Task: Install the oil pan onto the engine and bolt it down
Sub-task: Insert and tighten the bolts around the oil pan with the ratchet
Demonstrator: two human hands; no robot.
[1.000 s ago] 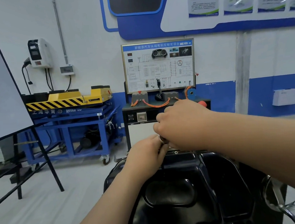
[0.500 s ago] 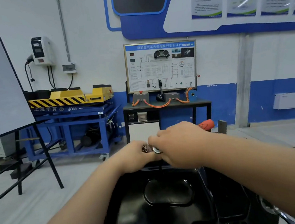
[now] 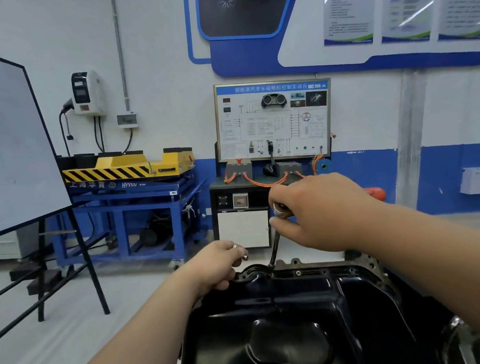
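Note:
The black oil pan (image 3: 289,322) sits upside down on the engine, whose grey flange (image 3: 295,264) shows along the far edge. My right hand (image 3: 322,212) grips the top of a dark socket driver (image 3: 274,248), which stands tilted with its tip on a bolt hole at the pan's far rim. My left hand (image 3: 220,263) rests curled at the pan's far left corner and holds small silver bolts (image 3: 244,257) in its fingers.
Beyond the engine stands a black training bench (image 3: 241,210) with a wiring board (image 3: 274,120). A blue cart with a yellow lift (image 3: 126,191) is at the left, a whiteboard easel (image 3: 12,143) nearer left. An orange handle (image 3: 376,193) shows behind my right wrist.
My hands were together over the pan's far rim. Now the right hand has risen with the driver, its tip set on the rim, and the left hand has dropped to the left corner.

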